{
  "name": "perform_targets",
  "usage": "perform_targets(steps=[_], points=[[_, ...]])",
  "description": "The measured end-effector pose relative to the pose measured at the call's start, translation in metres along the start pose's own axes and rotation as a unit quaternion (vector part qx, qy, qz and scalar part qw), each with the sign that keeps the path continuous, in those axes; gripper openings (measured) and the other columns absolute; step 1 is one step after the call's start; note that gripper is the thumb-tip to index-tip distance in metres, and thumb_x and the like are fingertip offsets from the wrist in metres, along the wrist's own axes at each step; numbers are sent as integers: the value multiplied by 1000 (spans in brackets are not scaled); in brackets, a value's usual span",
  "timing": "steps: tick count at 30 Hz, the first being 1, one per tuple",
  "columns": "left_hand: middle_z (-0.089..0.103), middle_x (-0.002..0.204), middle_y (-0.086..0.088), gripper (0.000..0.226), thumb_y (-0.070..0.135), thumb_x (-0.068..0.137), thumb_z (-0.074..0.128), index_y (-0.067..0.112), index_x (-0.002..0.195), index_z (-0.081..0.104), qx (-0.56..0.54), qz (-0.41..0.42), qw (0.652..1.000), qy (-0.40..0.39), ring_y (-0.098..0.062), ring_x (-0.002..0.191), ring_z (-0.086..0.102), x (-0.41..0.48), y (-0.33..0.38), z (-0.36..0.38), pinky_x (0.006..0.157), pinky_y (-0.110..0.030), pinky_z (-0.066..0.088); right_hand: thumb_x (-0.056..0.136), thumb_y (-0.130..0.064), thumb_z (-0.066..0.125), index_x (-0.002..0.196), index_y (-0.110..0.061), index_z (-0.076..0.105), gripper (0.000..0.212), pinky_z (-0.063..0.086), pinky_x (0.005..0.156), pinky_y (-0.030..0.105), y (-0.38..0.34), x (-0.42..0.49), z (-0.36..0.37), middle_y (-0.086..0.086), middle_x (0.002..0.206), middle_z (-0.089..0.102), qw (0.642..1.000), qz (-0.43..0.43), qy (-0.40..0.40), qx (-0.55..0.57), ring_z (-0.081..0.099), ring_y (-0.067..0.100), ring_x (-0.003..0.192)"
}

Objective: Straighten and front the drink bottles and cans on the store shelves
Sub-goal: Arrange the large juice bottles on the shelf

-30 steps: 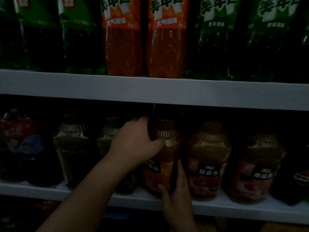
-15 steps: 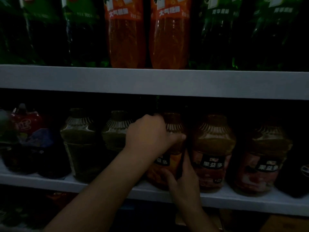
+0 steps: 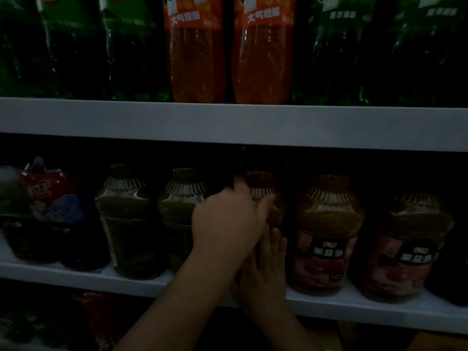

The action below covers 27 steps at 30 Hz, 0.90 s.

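The amber juice bottle (image 3: pixel 263 192) stands on the lower shelf (image 3: pixel 329 309), third in a row of squat, round-shouldered clear plastic bottles with ribbed necks. Your left hand (image 3: pixel 228 221) curls over its shoulder, thumb hooked across the ribbing just under the dark cap. Your right hand (image 3: pixel 263 272) lies against its lower body, fingers (image 3: pixel 274 239) stretched upward and fairly straight, covering the label.

Just to its right are two red-labelled juice bottles (image 3: pixel 326 236) of the same shape, labels facing out. To its left are two green juice bottles (image 3: pixel 126 224). The shelf lip is smooth and white. On the upper shelf (image 3: pixel 228 122) stand two tall orange soda bottles (image 3: pixel 197 59), flanked by dark green soda bottles (image 3: pixel 339 54).
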State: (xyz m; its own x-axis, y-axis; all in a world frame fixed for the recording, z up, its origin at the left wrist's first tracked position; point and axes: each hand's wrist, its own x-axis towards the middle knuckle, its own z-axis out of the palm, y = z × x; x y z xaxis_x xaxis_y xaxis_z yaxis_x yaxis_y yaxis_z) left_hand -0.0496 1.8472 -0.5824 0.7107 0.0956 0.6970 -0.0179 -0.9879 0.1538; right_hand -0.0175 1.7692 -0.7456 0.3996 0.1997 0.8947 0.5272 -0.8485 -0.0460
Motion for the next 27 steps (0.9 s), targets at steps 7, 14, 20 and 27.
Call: perform_targets(steps=[7, 14, 20, 27], points=[[62, 105, 1, 35, 33, 83, 56, 17, 114, 60, -176, -70, 968, 166, -10, 93, 57, -57, -68, 19, 74, -22, 43, 75, -48, 61, 150, -10, 4, 101, 6, 115, 52, 3, 0, -4, 12, 158, -5, 1000, 12, -2, 4, 2, 32, 144], [46, 123, -8, 73, 29, 66, 81, 12, 128, 46, -242, -285, 927, 42, -28, 114, 48, -108, -83, 73, 92, -37, 41, 88, -14, 54, 136, 0, 41, 52, 37, 105, 46, -27, 65, -53, 16, 149, 31, 962, -79, -31, 259, 33, 28, 137], [41, 127, -12, 93, 41, 54, 87, 10, 131, 44, -206, -316, 924, 59, -29, 117, 39, -106, -63, 90, 97, -44, 37, 92, -10, 49, 135, -2, 44, 44, 17, 104, 8, -57, 164, -61, 14, 137, 45, 950, -46, -182, 251, 40, 22, 125], [41, 123, -4, 89, 39, 63, 83, 15, 134, 36, -192, -274, 937, 98, -20, 115, 36, -110, -67, 103, 94, -41, 37, 99, -33, 41, 129, -19, 47, 34, 34, 68, 21, -63, 229, -40, 6, 121, 56, 892, 94, -382, 223, 44, 8, 80]])
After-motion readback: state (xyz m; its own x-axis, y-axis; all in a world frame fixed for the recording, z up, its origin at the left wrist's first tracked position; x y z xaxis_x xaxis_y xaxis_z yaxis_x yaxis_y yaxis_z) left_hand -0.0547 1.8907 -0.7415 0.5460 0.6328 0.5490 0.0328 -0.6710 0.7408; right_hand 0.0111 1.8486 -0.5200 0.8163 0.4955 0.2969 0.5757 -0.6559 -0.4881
